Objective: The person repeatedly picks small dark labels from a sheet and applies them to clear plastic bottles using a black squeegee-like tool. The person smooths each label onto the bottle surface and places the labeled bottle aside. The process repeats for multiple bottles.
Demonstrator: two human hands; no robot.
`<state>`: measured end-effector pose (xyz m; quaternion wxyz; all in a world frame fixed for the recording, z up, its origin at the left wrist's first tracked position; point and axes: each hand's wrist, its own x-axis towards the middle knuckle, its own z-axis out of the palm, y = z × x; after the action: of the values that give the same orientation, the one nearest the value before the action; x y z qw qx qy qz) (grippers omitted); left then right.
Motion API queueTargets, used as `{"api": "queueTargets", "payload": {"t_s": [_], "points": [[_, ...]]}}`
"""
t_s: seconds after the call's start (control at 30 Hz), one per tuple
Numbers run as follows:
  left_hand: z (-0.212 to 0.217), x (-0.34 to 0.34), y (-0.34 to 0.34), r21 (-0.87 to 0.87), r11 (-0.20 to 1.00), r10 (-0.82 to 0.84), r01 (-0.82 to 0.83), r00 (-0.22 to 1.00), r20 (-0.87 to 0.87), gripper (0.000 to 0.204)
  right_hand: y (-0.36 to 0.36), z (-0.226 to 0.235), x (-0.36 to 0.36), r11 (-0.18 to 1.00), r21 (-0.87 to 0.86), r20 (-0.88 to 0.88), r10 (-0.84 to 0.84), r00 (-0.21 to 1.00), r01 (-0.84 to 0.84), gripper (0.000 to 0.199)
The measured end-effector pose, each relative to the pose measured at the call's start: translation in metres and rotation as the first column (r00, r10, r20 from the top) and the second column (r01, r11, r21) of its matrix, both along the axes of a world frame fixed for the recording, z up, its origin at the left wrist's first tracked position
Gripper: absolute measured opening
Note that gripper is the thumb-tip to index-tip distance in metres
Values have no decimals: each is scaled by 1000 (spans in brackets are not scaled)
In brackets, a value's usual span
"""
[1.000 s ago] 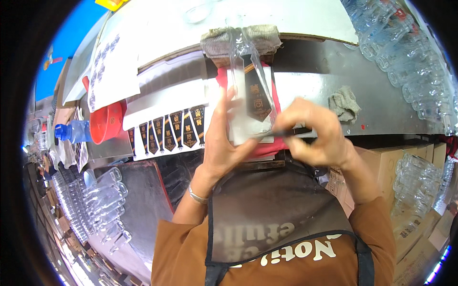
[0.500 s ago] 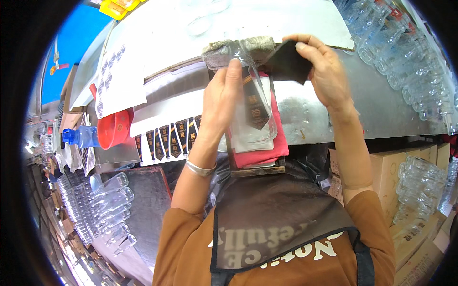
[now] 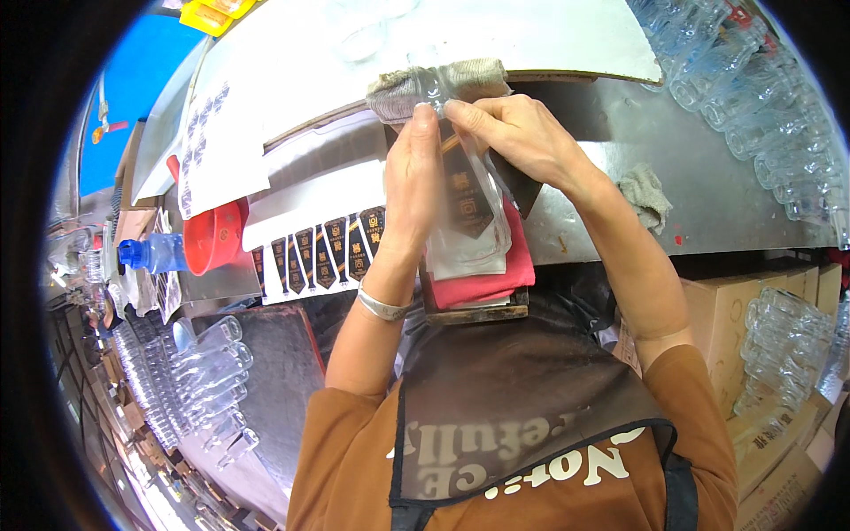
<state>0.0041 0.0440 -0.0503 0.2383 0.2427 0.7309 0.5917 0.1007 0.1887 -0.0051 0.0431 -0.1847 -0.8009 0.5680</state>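
Observation:
A clear glass bottle [image 3: 491, 248] lies in front of me, its neck resting on a rolled grey cloth [image 3: 478, 78]. Under its body are a white sheet and a red cloth [image 3: 518, 274], on a low wooden stand [image 3: 487, 314]. A dark tapered label with gold marks [image 3: 467, 190] shows on the bottle. My left hand [image 3: 412, 181] is closed along the bottle's left side, thumb up by the neck; its other fingers are mostly hidden. My right hand [image 3: 522, 137] presses its thumb near the neck; a dark flat piece [image 3: 522, 188] sticks out beneath it, held by fingers mostly hidden.
Left of the bottle lies a sheet of dark labels [image 3: 328, 252], beside a red bowl [image 3: 212, 239] and a blue-capped bottle [image 3: 155, 255]. A grey rag [image 3: 646, 196] is right of my forearm. Glass bottles stand in rows at far right [image 3: 735, 97] and lower left [image 3: 212, 380].
My right hand has come left and down with the dark flat piece, from beside the cloth to the bottle's neck. The grey rag now shows. My left hand stays at the bottle.

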Motion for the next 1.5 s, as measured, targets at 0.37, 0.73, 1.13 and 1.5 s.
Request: {"api": "queueTargets", "payload": {"t_s": [0.37, 0.73, 1.13, 1.5], "points": [[24, -24, 4, -195, 971, -135, 135, 991, 10, 68, 1, 1, 4, 997, -69, -74, 36, 997, -41, 54], [21, -16, -7, -110, 989, -65, 97, 961, 269, 67, 7, -2, 19, 994, -112, -199, -38, 979, 16, 47], [47, 32, -63, -23, 982, -190, 189, 965, -178, 103, 10, 63, -7, 869, 490, -397, 150, 906, 71, 28], [27, 50, -88, -178, 958, -286, 226, 818, -499, 129, -45, 49, 38, 804, 578, -441, 452, 775, -140, 28]]}}
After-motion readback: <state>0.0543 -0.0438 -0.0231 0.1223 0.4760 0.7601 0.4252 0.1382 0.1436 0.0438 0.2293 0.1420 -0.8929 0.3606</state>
